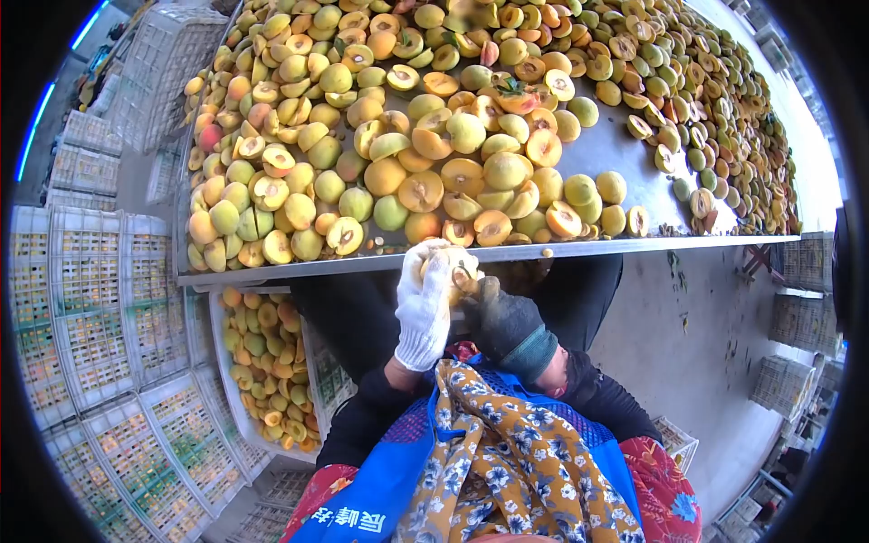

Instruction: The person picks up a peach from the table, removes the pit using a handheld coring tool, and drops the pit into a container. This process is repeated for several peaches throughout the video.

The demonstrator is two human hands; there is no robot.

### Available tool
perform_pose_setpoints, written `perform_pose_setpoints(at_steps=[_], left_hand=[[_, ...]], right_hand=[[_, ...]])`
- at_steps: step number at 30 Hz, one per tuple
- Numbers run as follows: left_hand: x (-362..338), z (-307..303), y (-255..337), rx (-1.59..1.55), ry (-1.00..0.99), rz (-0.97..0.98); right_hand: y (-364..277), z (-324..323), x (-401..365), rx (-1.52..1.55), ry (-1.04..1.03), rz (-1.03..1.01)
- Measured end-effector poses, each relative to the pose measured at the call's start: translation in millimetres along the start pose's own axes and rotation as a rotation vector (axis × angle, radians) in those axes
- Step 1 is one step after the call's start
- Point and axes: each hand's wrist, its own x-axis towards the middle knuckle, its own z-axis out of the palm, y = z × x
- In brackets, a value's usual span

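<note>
My left hand [423, 308], in a white knitted glove, is closed around a cut peach [465, 273] just in front of the table's near edge. The peach's cut face, with a brown hollow or pit at its centre, is turned toward my other hand. In a dark glove with a green cuff, my right hand [507, 324] is closed and pressed up against that peach. Whatever its fingers grip is hidden. Beyond both hands, many whole and halved yellow peaches [421, 192] lie piled on the metal table [593, 156].
A raised metal rim [706, 242] runs along the table's near side. Below it at left stands a white crate [223, 362] full of peach halves. Stacked plastic crates [90, 317] fill the left side, and more crates [783, 385] stand at far right.
</note>
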Motion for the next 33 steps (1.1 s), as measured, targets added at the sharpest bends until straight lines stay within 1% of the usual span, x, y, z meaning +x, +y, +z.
perform_pose_setpoints(at_steps=[1, 3, 6, 9, 10, 12, 13, 15, 16, 17, 18, 19, 20, 21, 22, 23, 24, 26, 27, 28, 31, 33], left_hand=[[3.2, 4.1, 3.0, 0.024, 0.004, 0.027], [8.6, 13.3, 11.8, -0.013, -0.01, 0.019], [16.9, 15.9, 11.5, -0.016, -0.01, 0.021], [23.2, 13.3, 5.2, 0.024, -0.008, 0.014], [23.6, 12.9, 3.6, 0.037, -0.003, 0.01], [21.6, 15.3, 1.7, 0.105, -0.01, 0.067], [20.9, 16.3, 1.0, 0.14, -0.013, 0.098], [22.6, 15.1, -3.9, 0.313, 0.017, 0.219], [23.6, 14.2, -5.1, 0.399, 0.031, 0.281], [25.0, 12.5, -3.0, 0.327, -0.023, 0.227], [26.6, 9.8, 0.7, 0.254, -0.075, 0.171], [27.7, 8.1, 4.4, 0.18, -0.126, 0.116], [26.4, 9.7, 10.9, 0.044, -0.197, 0.03], [28.7, 5.0, 6.1, 0.124, -0.203, 0.062], [32.6, -2.4, -2.8, 0.204, -0.209, 0.094], [35.7, -6.8, -8.5, 0.285, -0.216, 0.127], [30.6, 2.2, 4.1, 0.602, -0.179, 0.307], [26.2, -1.0, 0.8, 0.562, -0.205, 0.29], [25.8, -2.2, -1.4, 0.541, -0.221, 0.281], [24.9, -1.7, -4.5, 0.439, -0.233, 0.266], [22.6, -3.4, -2.4, 0.529, -0.294, 0.256], [17.6, -3.6, 3.2, 0.616, -0.287, 0.187]], right_hand=[[-2.5, -6.2, 1.4, 0.005, 0.053, -0.029], [-12.7, -20.8, 1.4, 0.018, 0.159, -0.086], [-11.9, -20.5, 6.1, 0.007, 0.165, -0.015], [-7.3, -15.1, 7.5, 0.028, 0.118, 0.082], [-7.2, -15.8, 8.7, 0.047, 0.068, 0.1], [-6.3, -18.5, 14.5, 0.087, -0.037, 0.128], [0.1, -14.0, 16.5, 0.07, 0.0, -0.03], [16.2, -4.5, 21.8, 0.032, 0.08, -0.351], [18.7, -4.8, 22.9, 0.291, 0.046, -0.282], [19.5, -6.3, 23.4, 0.55, 0.01, -0.208], [17.5, -14.2, 23.4, 0.852, -0.12, -0.049], [13.8, -23.6, 24.2, 1.146, -0.201, 0.149], [8.2, -40.7, 23.6, 1.469, -0.379, 0.443], [4.1, -50.2, 22.5, 1.773, -0.563, 0.756], [3.5, -47.8, 20.0, 1.812, -0.544, 0.777], [2.3, -46.2, 20.2, 1.692, -0.488, 0.694], [0.5, -44.0, 20.3, 1.57, -0.435, 0.614], [4.1, -41.1, 16.8, 1.658, -0.46, 0.586], [10.5, -39.3, 12.5, 1.869, -0.538, 0.635], [14.0, -37.8, 8.3, 2.078, -0.623, 0.687], [11.6, -38.3, 2.4, 1.969, -0.569, 0.695], [4.5, -39.7, 0.9, 1.741, -0.493, 0.649]])
